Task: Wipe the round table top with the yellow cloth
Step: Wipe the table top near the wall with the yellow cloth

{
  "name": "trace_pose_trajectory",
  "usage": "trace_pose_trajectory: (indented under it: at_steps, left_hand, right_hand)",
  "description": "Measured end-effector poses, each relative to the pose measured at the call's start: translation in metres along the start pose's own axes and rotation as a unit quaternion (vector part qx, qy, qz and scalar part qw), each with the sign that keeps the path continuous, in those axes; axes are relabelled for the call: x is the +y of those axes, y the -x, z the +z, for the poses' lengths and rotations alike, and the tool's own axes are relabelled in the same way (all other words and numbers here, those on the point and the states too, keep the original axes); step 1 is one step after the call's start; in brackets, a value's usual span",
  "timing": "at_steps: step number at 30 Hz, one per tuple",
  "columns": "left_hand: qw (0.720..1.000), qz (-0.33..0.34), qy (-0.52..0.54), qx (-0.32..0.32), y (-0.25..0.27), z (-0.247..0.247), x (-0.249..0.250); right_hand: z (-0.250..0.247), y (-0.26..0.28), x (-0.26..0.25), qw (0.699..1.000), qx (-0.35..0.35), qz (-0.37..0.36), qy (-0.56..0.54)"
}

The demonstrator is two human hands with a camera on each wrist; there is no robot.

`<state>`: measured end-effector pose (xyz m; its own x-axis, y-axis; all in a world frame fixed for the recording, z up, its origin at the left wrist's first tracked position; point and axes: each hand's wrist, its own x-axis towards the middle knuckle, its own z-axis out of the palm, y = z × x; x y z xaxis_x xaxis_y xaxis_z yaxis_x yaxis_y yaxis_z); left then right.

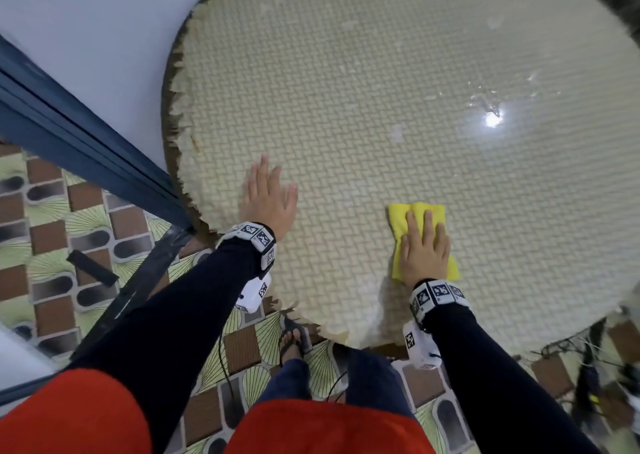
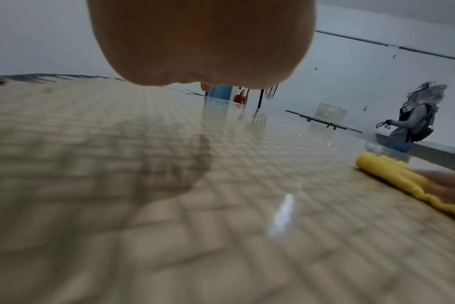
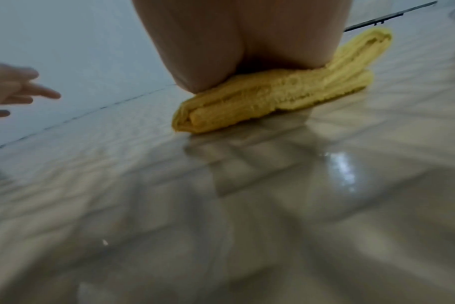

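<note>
The round table top (image 1: 381,107) has a beige woven pattern under a glossy surface, with a frayed rim on the left. A folded yellow cloth (image 1: 401,218) lies near the front edge, seen also in the left wrist view (image 2: 392,172) and the right wrist view (image 3: 260,96). My right hand (image 1: 424,246) lies flat on the cloth with straight fingers, pressing it to the table. My left hand (image 1: 268,197) hovers or rests over the table to the left, fingers straight and spread, holding nothing. In the right wrist view the left hand (image 3: 16,90) shows at the far left.
A blue door frame (image 1: 69,135) runs beside the table's left edge above a patterned tile floor (image 1: 52,218). Cables (image 1: 588,360) hang under the table's right front. Another person (image 2: 413,123) stands beyond the table by a counter. A lamp glare (image 1: 491,119) shines on the top.
</note>
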<state>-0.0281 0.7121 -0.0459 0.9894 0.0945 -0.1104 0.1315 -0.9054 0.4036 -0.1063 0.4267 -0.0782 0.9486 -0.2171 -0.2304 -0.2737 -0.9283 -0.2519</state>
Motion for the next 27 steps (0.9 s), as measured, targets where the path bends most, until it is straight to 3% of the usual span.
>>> trace_pose_trajectory:
  at_steps: [4, 9, 12, 15, 19, 24, 27]
  left_hand:
    - [1.000, 0.000, 0.022, 0.004, -0.023, 0.018, 0.042]
    - [0.999, -0.019, 0.029, 0.027, -0.052, 0.047, 0.086]
    - [0.999, -0.030, 0.011, 0.002, -0.065, 0.064, 0.095]
    - [1.000, -0.026, 0.002, -0.006, -0.074, 0.073, 0.099]
    - [0.998, -0.067, 0.005, 0.002, -0.088, 0.076, 0.098]
    - [0.997, -0.080, -0.021, -0.006, -0.094, 0.083, 0.092]
    - [0.996, -0.083, -0.022, -0.002, -0.095, 0.082, 0.093]
  right_hand:
    - [-0.013, -0.024, 0.028, 1.000, 0.011, 0.017, -0.021]
    - [-0.038, -0.070, 0.079, 0.987, 0.032, 0.147, -0.052]
    - [-0.054, -0.113, 0.098, 0.986, 0.032, 0.160, -0.045]
    - [-0.063, -0.162, 0.089, 0.992, 0.016, 0.116, -0.037]
    - [-0.053, -0.199, 0.043, 0.999, 0.011, 0.019, -0.024]
    - [-0.022, -0.142, 0.006, 0.984, 0.018, -0.179, -0.008]
    - [-0.022, -0.097, 0.038, 0.988, -0.002, -0.155, 0.004]
